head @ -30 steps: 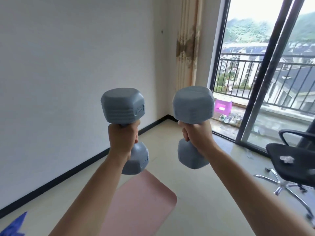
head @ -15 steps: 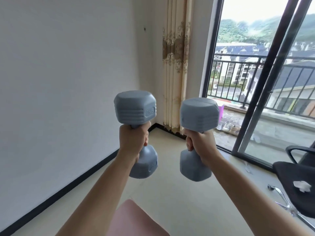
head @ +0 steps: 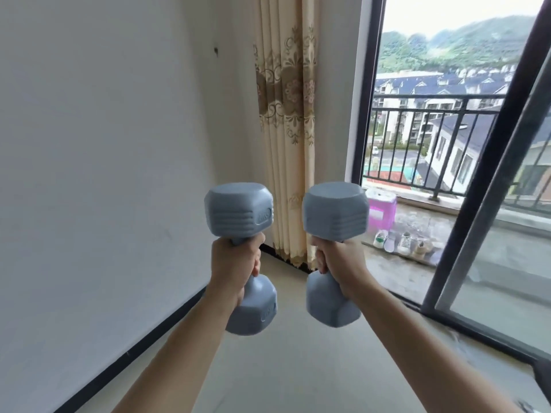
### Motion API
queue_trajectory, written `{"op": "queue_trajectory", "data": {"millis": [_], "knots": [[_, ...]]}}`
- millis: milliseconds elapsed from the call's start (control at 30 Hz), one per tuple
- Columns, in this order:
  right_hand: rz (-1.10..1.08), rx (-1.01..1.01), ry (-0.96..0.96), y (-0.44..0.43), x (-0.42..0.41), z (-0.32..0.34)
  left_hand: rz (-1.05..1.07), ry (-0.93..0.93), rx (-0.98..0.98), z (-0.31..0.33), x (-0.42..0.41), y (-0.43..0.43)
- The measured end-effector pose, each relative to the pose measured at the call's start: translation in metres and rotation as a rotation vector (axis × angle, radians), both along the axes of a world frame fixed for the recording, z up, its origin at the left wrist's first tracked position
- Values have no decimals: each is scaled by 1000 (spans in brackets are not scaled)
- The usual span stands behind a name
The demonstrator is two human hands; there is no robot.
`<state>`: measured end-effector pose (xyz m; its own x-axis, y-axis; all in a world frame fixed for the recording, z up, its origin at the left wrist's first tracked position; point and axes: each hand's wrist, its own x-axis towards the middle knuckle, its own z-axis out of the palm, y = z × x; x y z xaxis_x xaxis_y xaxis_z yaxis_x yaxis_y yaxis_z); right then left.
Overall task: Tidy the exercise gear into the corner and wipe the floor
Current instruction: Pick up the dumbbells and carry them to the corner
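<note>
Right now both of my hands are full. My left hand (head: 235,263) is clenched round the handle of the left dumbbell (head: 238,210), and my right hand (head: 337,260) grips the right dumbbell (head: 335,208) the same way, fingers (head: 321,257) wrapped tight on the bar. Both weights stand upright in the middle of the frame, side by side but not touching, held in the air well above the floor (head: 298,368). The corner (head: 269,254) they belong in shows just behind them, at the foot of the curtain (head: 286,129) in the upper centre. The white wall (head: 104,144) fills the left, and the glass door (head: 477,219) stands on the right.

I judge the setting-down to be the risky part. If my grip loosens early, a dumbbell drops and could chip the tile or roll away. Lowering both at once may knock the heads together or catch the curtain hem underneath. Swinging wide to the right could strike the glass. The floor by the door track, lower right, looks smeared, perhaps damp, though I cannot be sure; a slip there with loaded hands would be bad.
</note>
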<state>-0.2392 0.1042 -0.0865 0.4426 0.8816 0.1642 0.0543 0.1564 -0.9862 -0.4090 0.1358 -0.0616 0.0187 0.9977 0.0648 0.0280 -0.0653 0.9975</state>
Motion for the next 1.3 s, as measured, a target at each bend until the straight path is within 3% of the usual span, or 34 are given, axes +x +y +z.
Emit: {"op": "queue_trajectory", "data": {"millis": [267, 633, 900, 1100, 1300], "knots": [[137, -50, 25, 210, 76, 23, 147, 23, -2, 18, 58, 191], [286, -150, -36, 533, 67, -18, 255, -73, -86, -29, 58, 498], [349, -268, -110, 737, 92, -32, 306, -34, -204, -44, 67, 708], [441, -401, -128, 888, 115, -111, 418, -2, -379, -122, 102, 833], [550, -777, -146, 1029, 141, -222, 605, 49, -670, -226, 142, 941]]}}
